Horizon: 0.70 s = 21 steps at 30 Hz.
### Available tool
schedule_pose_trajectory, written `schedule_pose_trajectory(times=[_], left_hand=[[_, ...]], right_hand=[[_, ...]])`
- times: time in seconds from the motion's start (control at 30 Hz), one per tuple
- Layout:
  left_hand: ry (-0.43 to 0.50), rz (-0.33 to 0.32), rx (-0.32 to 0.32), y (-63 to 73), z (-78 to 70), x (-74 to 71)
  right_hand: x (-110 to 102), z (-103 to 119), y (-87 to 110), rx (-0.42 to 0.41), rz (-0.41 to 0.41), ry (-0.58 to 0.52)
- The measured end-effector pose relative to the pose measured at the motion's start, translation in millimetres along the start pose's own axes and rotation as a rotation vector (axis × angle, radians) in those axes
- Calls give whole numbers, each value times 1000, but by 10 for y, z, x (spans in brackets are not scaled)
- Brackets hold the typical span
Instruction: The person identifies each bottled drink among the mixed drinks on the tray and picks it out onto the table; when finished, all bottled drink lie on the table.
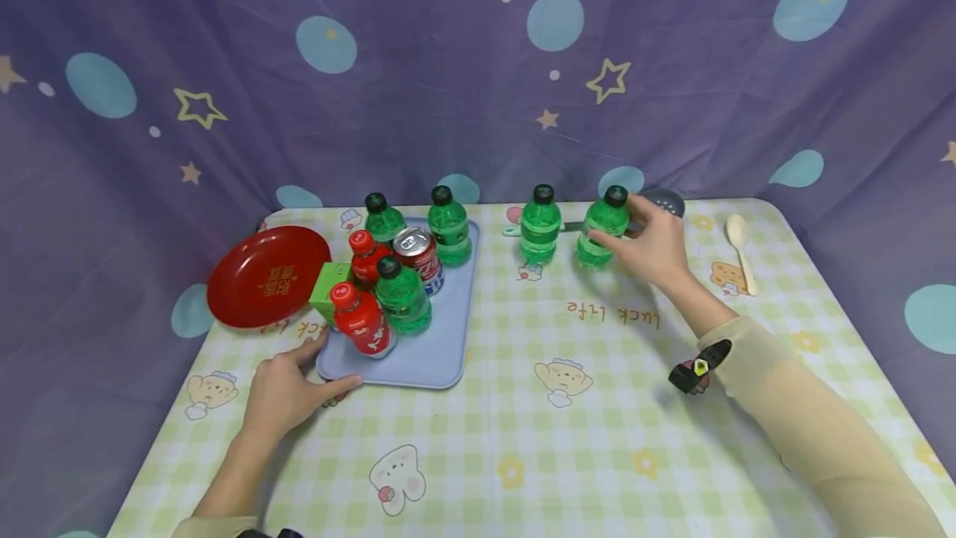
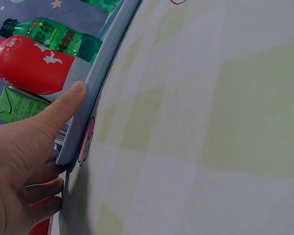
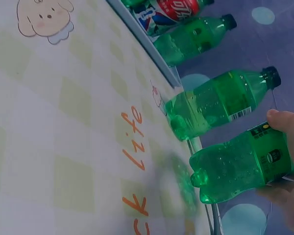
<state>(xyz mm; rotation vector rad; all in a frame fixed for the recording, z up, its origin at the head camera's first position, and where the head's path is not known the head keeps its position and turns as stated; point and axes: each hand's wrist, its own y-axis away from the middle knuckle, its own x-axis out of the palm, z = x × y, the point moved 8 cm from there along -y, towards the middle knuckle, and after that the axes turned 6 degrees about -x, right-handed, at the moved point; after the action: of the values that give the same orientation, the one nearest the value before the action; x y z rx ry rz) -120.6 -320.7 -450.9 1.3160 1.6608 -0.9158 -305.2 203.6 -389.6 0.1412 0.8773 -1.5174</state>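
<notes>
My right hand [image 1: 656, 246] holds a green soda bottle [image 3: 235, 166] with a black cap, thumb on one side and fingers on the other. In the right wrist view the bottle's base hangs over its shadow on the tablecloth. Just left of it stands another green bottle [image 1: 540, 227]. My left hand [image 1: 282, 393] grips the near left corner of a blue-grey tray [image 1: 448, 355], its thumb [image 2: 71, 100] over the rim. On the tray are two red bottles, the nearer red bottle [image 1: 363, 324] by my thumb, three green bottles, a soda can [image 1: 420, 256] and a green carton [image 1: 329, 289].
A red plate [image 1: 261, 276] lies left of the tray. Behind the two standing green bottles is a slotted utensil [image 1: 665, 202] with a pale handle. A cream spoon [image 1: 739, 243] lies at the far right. A purple curtain [image 1: 448, 65] hangs behind the table.
</notes>
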Motion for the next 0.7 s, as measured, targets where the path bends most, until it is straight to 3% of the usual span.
schedule_pose_trajectory(times=[0.7], left_hand=[[3, 41, -32, -1, 10, 9]], right_hand=[[91, -120, -84, 17, 10, 25]])
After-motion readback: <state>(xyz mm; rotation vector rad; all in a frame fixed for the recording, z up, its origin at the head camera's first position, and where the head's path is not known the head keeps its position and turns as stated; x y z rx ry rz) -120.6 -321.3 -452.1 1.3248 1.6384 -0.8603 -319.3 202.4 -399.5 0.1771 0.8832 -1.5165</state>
